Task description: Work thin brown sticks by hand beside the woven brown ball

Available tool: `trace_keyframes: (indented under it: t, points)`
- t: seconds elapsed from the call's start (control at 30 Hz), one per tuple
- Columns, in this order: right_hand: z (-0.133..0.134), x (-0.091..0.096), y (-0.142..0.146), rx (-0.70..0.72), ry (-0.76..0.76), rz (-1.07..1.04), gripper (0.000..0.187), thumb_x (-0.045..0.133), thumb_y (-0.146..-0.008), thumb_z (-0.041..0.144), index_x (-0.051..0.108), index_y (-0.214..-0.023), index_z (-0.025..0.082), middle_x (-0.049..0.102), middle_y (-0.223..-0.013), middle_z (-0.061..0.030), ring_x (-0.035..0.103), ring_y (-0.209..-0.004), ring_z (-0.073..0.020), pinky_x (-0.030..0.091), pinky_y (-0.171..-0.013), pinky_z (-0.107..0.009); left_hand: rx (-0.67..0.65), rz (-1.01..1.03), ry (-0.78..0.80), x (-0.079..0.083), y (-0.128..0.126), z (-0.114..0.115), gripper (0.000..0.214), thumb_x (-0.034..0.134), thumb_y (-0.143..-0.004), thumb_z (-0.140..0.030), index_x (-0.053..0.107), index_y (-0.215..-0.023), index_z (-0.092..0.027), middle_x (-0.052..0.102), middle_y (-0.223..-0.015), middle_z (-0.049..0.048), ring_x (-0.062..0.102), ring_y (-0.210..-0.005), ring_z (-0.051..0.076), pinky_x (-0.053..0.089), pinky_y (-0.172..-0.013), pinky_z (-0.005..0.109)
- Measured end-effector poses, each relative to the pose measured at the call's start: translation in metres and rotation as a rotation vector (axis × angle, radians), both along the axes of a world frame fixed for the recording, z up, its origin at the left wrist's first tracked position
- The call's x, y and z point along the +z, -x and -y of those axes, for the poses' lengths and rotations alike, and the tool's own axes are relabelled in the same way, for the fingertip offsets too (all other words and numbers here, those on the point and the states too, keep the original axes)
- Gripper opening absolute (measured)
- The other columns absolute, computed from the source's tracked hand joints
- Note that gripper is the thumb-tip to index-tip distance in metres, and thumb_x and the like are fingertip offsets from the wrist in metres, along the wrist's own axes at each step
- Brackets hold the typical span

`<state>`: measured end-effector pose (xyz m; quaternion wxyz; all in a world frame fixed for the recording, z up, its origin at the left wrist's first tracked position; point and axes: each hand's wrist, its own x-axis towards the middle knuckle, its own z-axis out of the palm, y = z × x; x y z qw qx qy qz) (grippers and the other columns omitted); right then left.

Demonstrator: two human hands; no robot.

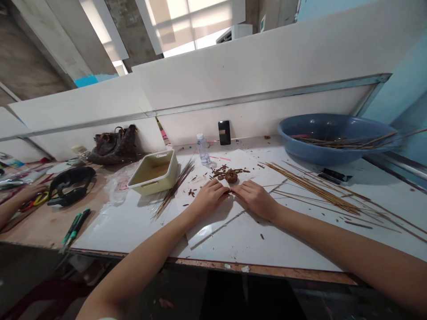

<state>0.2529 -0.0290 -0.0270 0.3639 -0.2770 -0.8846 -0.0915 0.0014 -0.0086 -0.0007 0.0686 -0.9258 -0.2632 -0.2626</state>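
Along the bench, left to right:
Co-worker: a co-worker's hand [30, 193] is resting on the wooden bench top [36, 226].
Tray: a cream plastic tray [155, 171] is standing on the white board [230, 240], beside a bundle of thin wooden sticks [175, 189].
Left hand: the left hand [208, 198] is lying flat, fingers close together; whether they are pinching a thin strand, one cannot tell.
Work piece: a brown coiled lump [231, 176] is sitting just beyond the meeting fingertips, among brown scraps [220, 173].
Right hand: the right hand [255, 200] is lying flat, fingers close together, tips touching or nearly touching the left hand's; any grip cannot be told.
Far right: a spread of long wooden sticks [313, 189] is lying before a blue plastic basin [312, 149] containing more sticks.
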Motion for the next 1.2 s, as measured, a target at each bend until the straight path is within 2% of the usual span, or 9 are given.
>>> trace_keyframes:
  t: [0.23, 0.53, 0.77, 0.87, 1.03, 1.2]
  points:
    - [0.0002, 0.0006, 0.0006, -0.025, -0.042, 0.102, 0.028, 0.045, -0.115, 0.016, 0.067, -0.130, 0.011, 0.078, -0.104, -0.0145, 0.067, -0.092, -0.0299, 0.053, -0.086, -0.045, 0.011, -0.015, -0.016, 0.0021, 0.0029, -0.0026, 0.031, 0.052, -0.115, -0.029, 0.076, -0.097, -0.020, 0.075, -0.087, 0.0088, 0.066, -0.089, 0.026, 0.057, -0.083, 0.041]
    - [-0.0001, -0.0011, -0.0015, -0.006, -0.004, 0.057, 0.032, 0.043, -0.114, 0.016, 0.067, -0.136, 0.013, 0.078, -0.106, -0.0138, 0.067, -0.095, -0.0300, 0.053, -0.087, -0.045, 0.000, 0.064, 0.015, -0.0035, 0.0018, -0.0048, 0.019, 0.062, -0.111, -0.027, 0.079, -0.104, -0.021, 0.078, -0.092, 0.0097, 0.067, -0.093, 0.027, 0.060, -0.086, 0.043]
    - [-0.0009, -0.0033, 0.0005, 0.030, 0.010, 0.030, 0.027, 0.047, -0.116, 0.019, 0.069, -0.131, 0.014, 0.079, -0.102, -0.0115, 0.068, -0.091, -0.0279, 0.054, -0.086, -0.042, -0.006, 0.026, 0.017, -0.0024, 0.0029, -0.0041, 0.030, 0.057, -0.114, -0.026, 0.076, -0.092, -0.019, 0.078, -0.087, 0.0095, 0.065, -0.092, 0.028, 0.058, -0.086, 0.044]
    - [-0.0033, -0.0053, 0.0021, -0.006, -0.003, 0.032, 0.026, 0.048, -0.117, 0.023, 0.071, -0.128, 0.014, 0.079, -0.099, -0.0113, 0.069, -0.089, -0.0281, 0.053, -0.083, -0.043, -0.001, 0.002, 0.013, -0.0011, 0.0034, -0.0053, 0.032, 0.054, -0.115, -0.031, 0.077, -0.097, -0.019, 0.078, -0.087, 0.0095, 0.066, -0.090, 0.027, 0.058, -0.086, 0.044]
    - [-0.0060, -0.0061, 0.0024, -0.057, -0.028, 0.049, 0.029, 0.047, -0.118, 0.027, 0.071, -0.126, 0.014, 0.079, -0.097, -0.0122, 0.070, -0.087, -0.0289, 0.051, -0.081, -0.044, 0.007, -0.010, -0.039, -0.0001, 0.0048, -0.0072, 0.027, 0.059, -0.115, -0.037, 0.076, -0.119, -0.018, 0.080, -0.100, 0.0115, 0.068, -0.095, 0.028, 0.059, -0.087, 0.045]
    - [-0.0037, -0.0032, 0.0042, -0.058, -0.036, 0.026, 0.030, 0.050, -0.117, 0.032, 0.069, -0.132, 0.012, 0.081, -0.106, -0.0148, 0.071, -0.093, -0.0300, 0.053, -0.084, -0.045, -0.005, 0.007, -0.032, -0.0018, 0.0042, -0.0054, 0.022, 0.059, -0.114, -0.032, 0.077, -0.110, -0.019, 0.078, -0.094, 0.0100, 0.068, -0.093, 0.027, 0.060, -0.087, 0.043]
